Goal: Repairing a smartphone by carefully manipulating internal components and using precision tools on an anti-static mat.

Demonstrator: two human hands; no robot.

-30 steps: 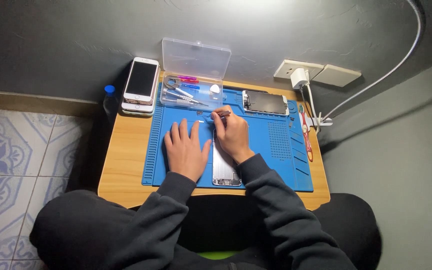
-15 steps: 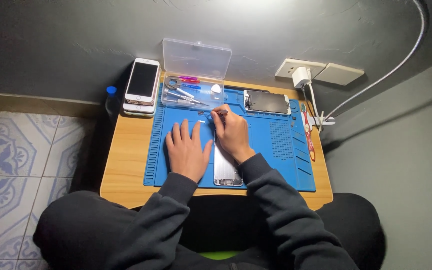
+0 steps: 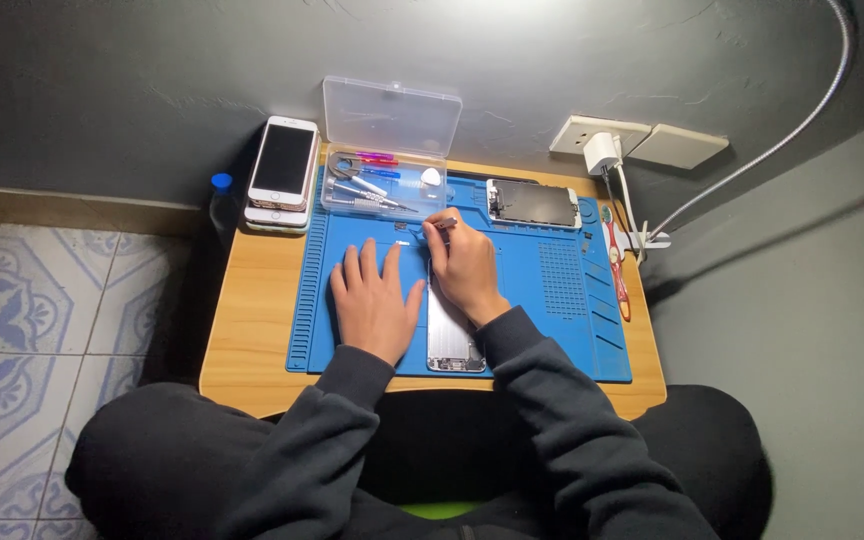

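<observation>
A person seated at a small wooden table (image 3: 252, 330) works over an opened phone (image 3: 450, 335) lying lengthwise at the lower middle of a blue mat (image 3: 552, 300). The right hand (image 3: 464, 265) has its fingers pinched together on a thin metal tool (image 3: 439, 226), tip over the mat just above the phone; the left hand (image 3: 374, 300) lies flat, fingers spread and holding nothing, touching the phone's left edge.

At upper centre of the frame a clear plastic box (image 3: 384, 180) stands with its lid raised against the wall; inside lie several slim tools, some with pink and blue handles, and a small white piece. To its left, two stacked phones (image 3: 280, 172) rest at the table's far left corner, with a blue-capped bottle (image 3: 220, 200) just beside them. A detached screen (image 3: 534, 204) lies at the mat's top edge, right of the box. Red-handled tools (image 3: 617, 270) sit along the mat's right edge, under a charger (image 3: 602, 152) plugged into a wall socket. Bare mat lies right of the hands; bare wood shows along the table's left edge.
</observation>
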